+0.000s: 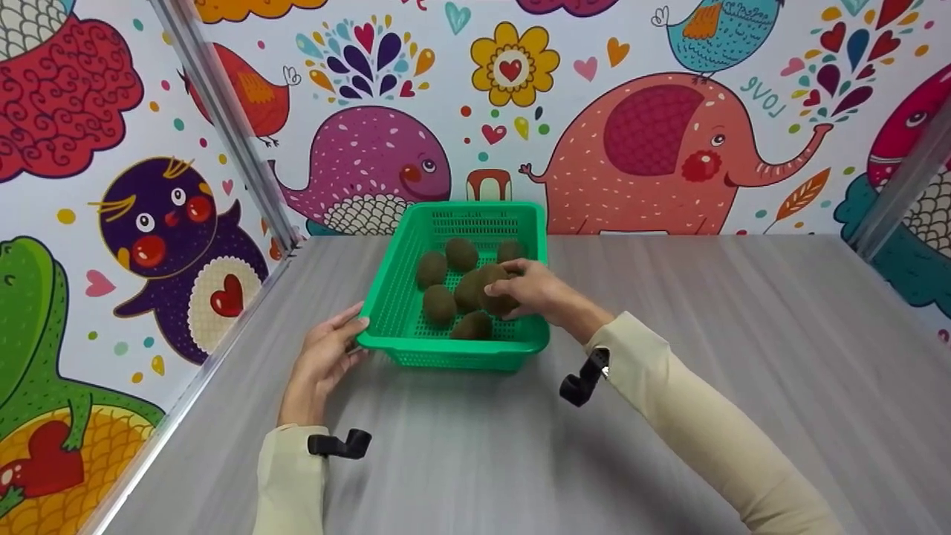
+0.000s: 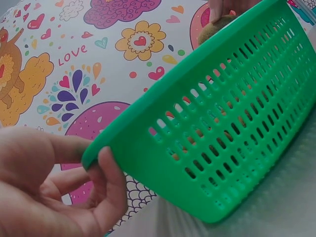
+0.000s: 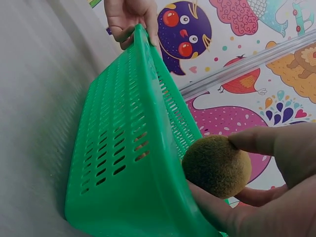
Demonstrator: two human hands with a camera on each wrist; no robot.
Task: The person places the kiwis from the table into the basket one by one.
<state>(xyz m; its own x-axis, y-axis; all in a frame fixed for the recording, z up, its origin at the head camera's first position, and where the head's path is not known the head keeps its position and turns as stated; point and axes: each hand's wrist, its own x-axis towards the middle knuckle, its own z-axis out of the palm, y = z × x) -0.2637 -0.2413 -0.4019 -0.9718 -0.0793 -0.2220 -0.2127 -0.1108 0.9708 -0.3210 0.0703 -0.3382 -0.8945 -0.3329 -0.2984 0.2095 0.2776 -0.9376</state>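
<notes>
Several brown, fuzzy kiwis (image 1: pixel 439 305) lie in a green slotted plastic basket (image 1: pixel 383 297) on the table. My right hand (image 1: pixel 539 291) grips one kiwi (image 3: pixel 217 167) between thumb and fingers, over the right side of the basket near its rim. At the basket's near left corner, my left hand (image 1: pixel 330 353) pinches the rim, thumb on one side and fingers below, as the left wrist view shows (image 2: pixel 64 182). Some kiwis under the right hand are partly hidden.
The grey wood-grain table (image 1: pixel 461 446) extends around the basket. Behind it stands a wall with cartoon animals (image 1: pixel 646 163), and a metal-edged side panel (image 1: pixel 200 371) bounds the left. Black wrist-camera mounts (image 1: pixel 585 377) sit on both sleeves.
</notes>
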